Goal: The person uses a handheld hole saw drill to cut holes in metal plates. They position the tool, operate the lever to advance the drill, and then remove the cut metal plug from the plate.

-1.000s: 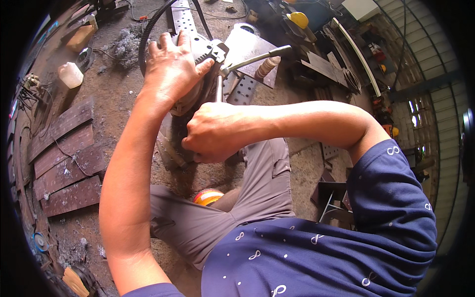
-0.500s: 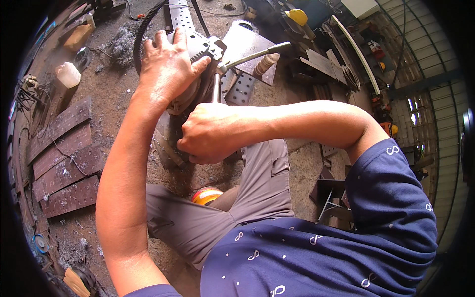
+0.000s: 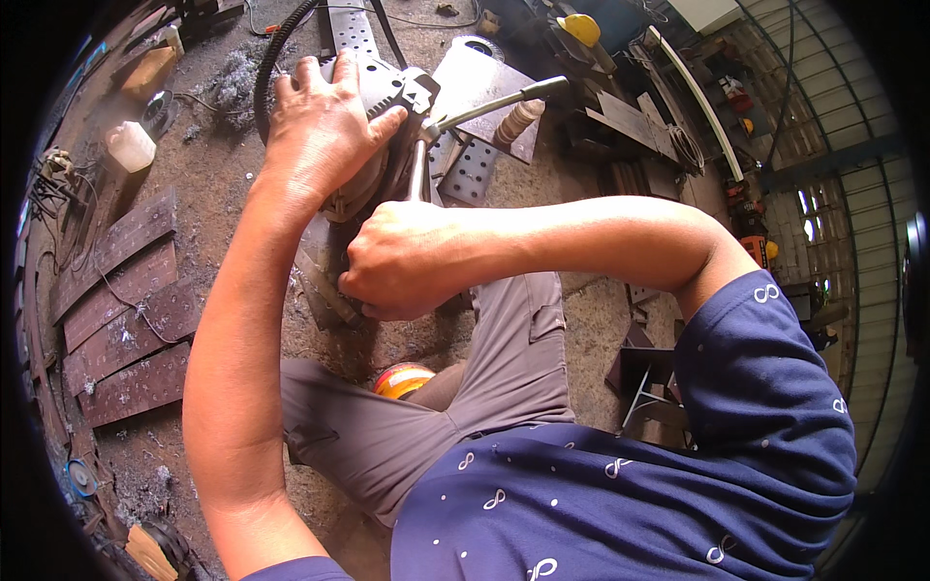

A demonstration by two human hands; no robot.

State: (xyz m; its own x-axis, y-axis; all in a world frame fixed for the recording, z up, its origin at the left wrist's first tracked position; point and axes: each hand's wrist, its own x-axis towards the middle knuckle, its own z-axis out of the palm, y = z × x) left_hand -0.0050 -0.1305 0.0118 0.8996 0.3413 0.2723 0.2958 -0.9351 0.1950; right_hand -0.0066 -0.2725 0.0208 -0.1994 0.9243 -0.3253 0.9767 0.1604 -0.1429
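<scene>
My left hand (image 3: 325, 131) lies over the top of a drilling machine (image 3: 395, 89) with a light, dark-trimmed housing, its fingers spread. Below and right of it, my right hand (image 3: 402, 259) is closed in a fist around a metal feed handle (image 3: 419, 174) on the machine's side. Another spoke (image 3: 499, 103) of that handle, tipped with a black grip, points up to the right with no hand on it. Beneath the machine runs a perforated steel beam (image 3: 471, 170). My hands and arms hide the drill bit and much of the machine's lower part.
A dark ribbed hose (image 3: 262, 82) curves left of the machine. To its right, a tan bottle-like thing (image 3: 519, 123) stands by a steel plate (image 3: 475, 73). Drilled plates (image 3: 126, 320) lie at left, near metal shavings (image 3: 242, 85) and a white jug (image 3: 133, 145). A yellow helmet (image 3: 581, 30) rests at upper right.
Both hands keep their places on the machine. The whole view has shifted slightly; the handle's angle looks nearly the same.
</scene>
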